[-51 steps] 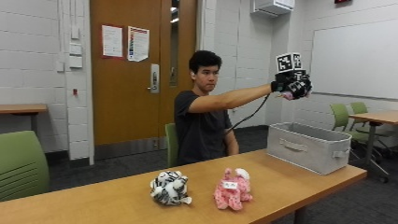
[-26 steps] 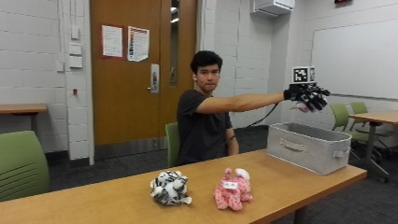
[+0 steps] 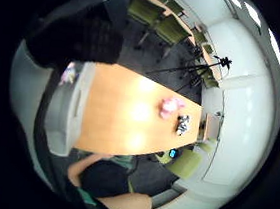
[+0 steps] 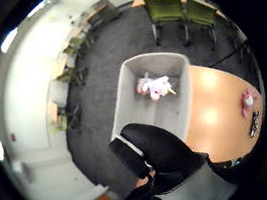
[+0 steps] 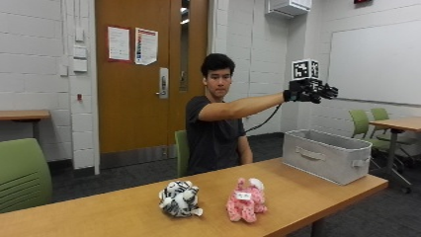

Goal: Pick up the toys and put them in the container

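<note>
Container (image 5: pixel 326 154) walls hide its toy (image 4: pixel 153 86) (outside view).

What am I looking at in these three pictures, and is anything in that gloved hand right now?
There is no machine here: a person sits at a table and works with a black-gloved right hand. The ordinary picture is taken from across the table. The two round ones come from small cameras on that palm, looking down. In the outside view the hand is raised high above the grey container, its fingers spread, holding nothing. On the table lie a black-and-white plush toy and a pink plush toy, side by side, apart from the container. The thumb-side palm view looks into the container and shows a pink-and-white toy already lying inside.
</note>
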The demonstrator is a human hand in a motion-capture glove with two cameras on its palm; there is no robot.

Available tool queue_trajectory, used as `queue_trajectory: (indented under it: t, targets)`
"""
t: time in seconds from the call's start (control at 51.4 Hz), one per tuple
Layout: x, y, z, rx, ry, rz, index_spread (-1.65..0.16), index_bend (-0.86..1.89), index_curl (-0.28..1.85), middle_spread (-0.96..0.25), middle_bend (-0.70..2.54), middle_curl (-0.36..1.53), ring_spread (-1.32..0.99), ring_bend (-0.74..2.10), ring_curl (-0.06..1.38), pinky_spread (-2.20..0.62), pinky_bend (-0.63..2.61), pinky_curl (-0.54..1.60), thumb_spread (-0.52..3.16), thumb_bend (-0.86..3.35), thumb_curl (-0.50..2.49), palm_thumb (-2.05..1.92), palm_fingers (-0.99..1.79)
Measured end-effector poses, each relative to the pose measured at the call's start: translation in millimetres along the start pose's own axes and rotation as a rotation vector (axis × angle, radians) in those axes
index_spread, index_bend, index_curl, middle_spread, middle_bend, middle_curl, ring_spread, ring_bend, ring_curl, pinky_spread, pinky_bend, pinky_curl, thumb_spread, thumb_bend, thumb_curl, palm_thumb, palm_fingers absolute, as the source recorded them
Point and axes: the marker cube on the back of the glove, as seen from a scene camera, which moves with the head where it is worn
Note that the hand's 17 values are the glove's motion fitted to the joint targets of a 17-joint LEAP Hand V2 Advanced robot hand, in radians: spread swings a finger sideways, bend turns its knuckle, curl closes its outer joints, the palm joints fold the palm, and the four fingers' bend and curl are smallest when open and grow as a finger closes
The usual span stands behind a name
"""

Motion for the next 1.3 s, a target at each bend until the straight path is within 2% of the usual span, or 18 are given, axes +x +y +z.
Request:
queue_trajectory:
  t: [0.078,0.117,0.389,0.603,0.779,0.915,1.129,1.304]
  targets:
    - [51.7,2.4,-5.8,0.001,0.073,0.191,-0.25,0.15,0.13,0.00,0.29,0.51,-0.07,0.69,0.25,-0.02,1.19,0.41,1.04,-0.09,0.39,-0.11,-0.16]
    - [74.4,7.1,-9.0,0.007,0.084,0.229,-0.26,0.15,0.14,-0.01,0.28,0.50,-0.08,0.66,0.24,-0.02,1.15,0.39,1.03,-0.10,0.37,-0.12,-0.17]
    - [214.2,58.2,-17.5,0.015,0.092,0.358,-0.29,0.11,0.17,-0.04,0.20,0.46,-0.09,0.51,0.21,0.02,1.03,0.34,0.99,-0.09,0.28,-0.11,-0.13]
    - [306.8,89.6,7.9,0.008,0.098,0.416,-0.30,0.10,0.17,-0.06,0.19,0.44,-0.08,0.45,0.21,0.04,1.00,0.33,0.95,-0.09,0.24,-0.12,-0.13]
    - [375.6,107.5,60.6,0.021,0.069,0.473,-0.31,0.10,0.17,-0.07,0.18,0.43,-0.07,0.43,0.22,0.05,0.99,0.33,0.92,-0.10,0.22,-0.12,-0.13]
    - [410.7,121.4,121.7,-0.078,0.037,0.520,-0.31,0.10,0.17,-0.08,0.17,0.41,-0.06,0.42,0.22,0.05,1.00,0.33,0.89,-0.10,0.21,-0.12,-0.14]
    - [434.5,137.5,212.3,-0.200,-0.020,0.544,-0.31,0.07,0.16,-0.08,0.14,0.36,-0.04,0.37,0.23,0.06,1.07,0.35,0.83,-0.10,0.21,-0.12,-0.20]
    - [437.5,143.6,260.5,-0.263,-0.003,0.563,-0.31,0.07,0.14,-0.09,0.13,0.33,-0.02,0.34,0.24,0.06,1.12,0.36,0.81,-0.10,0.21,-0.12,-0.22]
